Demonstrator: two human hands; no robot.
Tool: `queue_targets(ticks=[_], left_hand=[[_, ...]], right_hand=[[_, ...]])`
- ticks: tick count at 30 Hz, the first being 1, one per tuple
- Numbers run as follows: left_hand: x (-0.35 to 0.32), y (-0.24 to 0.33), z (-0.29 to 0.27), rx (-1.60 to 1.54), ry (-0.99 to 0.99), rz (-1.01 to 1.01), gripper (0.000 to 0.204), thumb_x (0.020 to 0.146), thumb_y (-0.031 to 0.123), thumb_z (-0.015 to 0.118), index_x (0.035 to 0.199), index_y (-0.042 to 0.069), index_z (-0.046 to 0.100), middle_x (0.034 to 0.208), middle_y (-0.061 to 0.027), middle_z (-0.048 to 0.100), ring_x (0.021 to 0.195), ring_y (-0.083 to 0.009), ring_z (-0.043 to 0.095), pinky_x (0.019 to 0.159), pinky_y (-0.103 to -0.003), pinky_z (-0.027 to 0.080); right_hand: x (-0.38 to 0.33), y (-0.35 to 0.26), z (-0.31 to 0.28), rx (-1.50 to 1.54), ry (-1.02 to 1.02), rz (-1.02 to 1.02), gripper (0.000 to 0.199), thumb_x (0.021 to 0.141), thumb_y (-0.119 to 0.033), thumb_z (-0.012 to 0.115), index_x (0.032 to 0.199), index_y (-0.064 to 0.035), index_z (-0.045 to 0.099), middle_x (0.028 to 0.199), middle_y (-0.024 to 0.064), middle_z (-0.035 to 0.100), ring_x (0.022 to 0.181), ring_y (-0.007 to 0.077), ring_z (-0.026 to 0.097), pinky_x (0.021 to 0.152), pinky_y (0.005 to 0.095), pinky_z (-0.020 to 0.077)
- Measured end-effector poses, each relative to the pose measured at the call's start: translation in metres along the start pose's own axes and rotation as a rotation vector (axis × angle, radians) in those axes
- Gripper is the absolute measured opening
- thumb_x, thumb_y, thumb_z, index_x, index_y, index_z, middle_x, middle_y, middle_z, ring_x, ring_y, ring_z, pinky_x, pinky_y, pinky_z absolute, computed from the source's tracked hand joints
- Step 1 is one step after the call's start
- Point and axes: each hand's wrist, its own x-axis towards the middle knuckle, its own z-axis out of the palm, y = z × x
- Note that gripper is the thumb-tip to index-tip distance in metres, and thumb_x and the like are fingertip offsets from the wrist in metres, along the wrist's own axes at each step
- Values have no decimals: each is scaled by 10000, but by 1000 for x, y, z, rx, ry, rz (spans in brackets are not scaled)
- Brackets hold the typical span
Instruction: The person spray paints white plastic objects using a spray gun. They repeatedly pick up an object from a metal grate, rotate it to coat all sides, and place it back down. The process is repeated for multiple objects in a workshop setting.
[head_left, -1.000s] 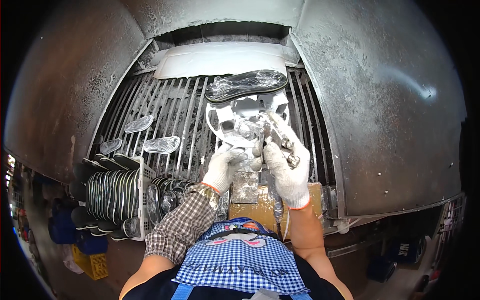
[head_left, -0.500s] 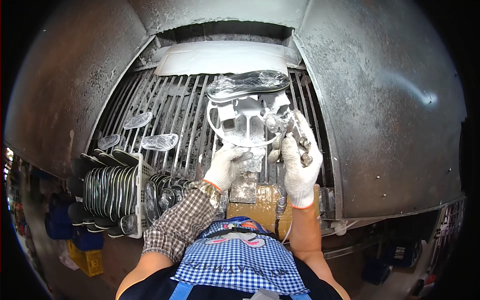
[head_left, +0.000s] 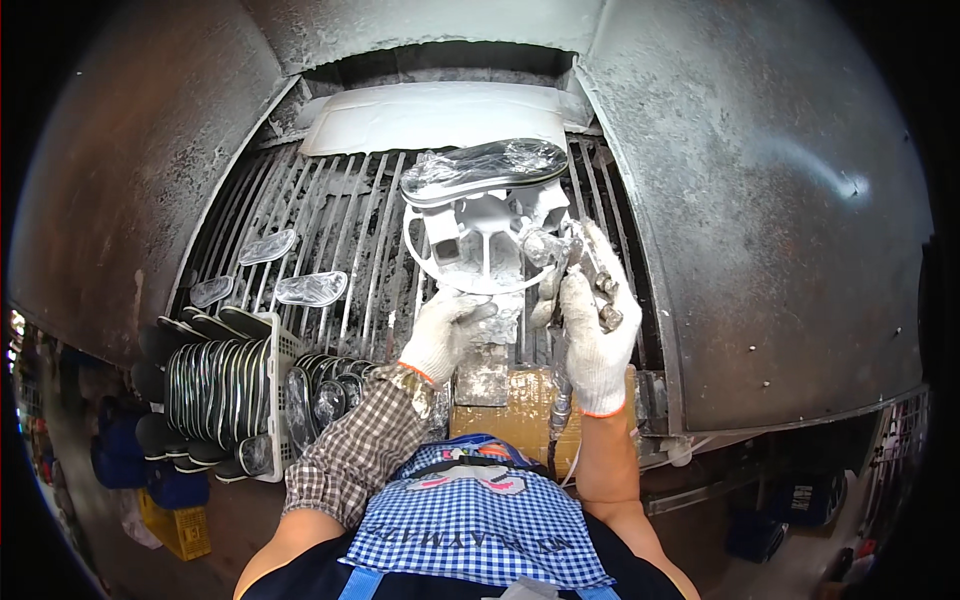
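Observation:
A dark shoe sole (head_left: 485,172) with a light edge stripe, wrapped in shiny clear film, rests on top of a white-coated stand (head_left: 487,250) with a round rim. At the near side of that rim is my left hand (head_left: 440,328), in a white glove, its fingers closed on it. My right hand (head_left: 603,335), also gloved, is wrapped round a metal spray gun (head_left: 572,262) that is crusted with pale residue. The gun is just right of the stand, its front end toward it. The glove partly hides its body.
Film-wrapped pieces (head_left: 312,289) lie on the metal bar grating (head_left: 365,240) at the left. A white basket (head_left: 284,390) of upright soles stands near my left forearm, with more soles beside it. Metal side panels (head_left: 770,230) flank the grating; a white sheet (head_left: 430,115) lies at the back.
The whole scene has shifted slightly left in the view. Both hands keep their holds on the stand and the spray gun, and the sole stays on top.

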Motion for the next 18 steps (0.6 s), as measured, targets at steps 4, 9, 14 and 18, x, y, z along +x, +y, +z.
queue_targets(ticks=[4,9,14,18], left_hand=[[-2,2,4,32,-26,58,464,964,24,567,1423,-41,571,1392,-146,656,1268,-266,640,1122,-445,520],[-6,7,4,23,-46,30,492,962,18,572,1449,-51,548,1408,-155,647,1278,-288,637,1138,-464,518],[-5,6,3,53,-32,69,490,967,24,556,1451,-59,549,1405,-169,649,1263,-311,647,1118,-472,534],[-6,7,5,21,-4,45,486,970,29,547,1448,-65,550,1384,-175,660,1241,-304,658,1102,-460,546]], right_hand=[[5,4,-5,44,-9,-22,542,1091,-122,611,1582,25,436,964,58,682,755,90,618,662,253,547],[6,2,-9,86,44,4,546,1092,-132,618,1589,3,439,960,56,675,746,83,613,646,236,540],[5,-6,-14,84,97,-8,531,1054,-84,667,1530,65,488,1114,79,704,743,66,631,661,222,541],[2,-9,-13,-88,152,-55,564,1073,-92,635,1587,31,435,1024,75,681,792,79,612,659,225,541]])
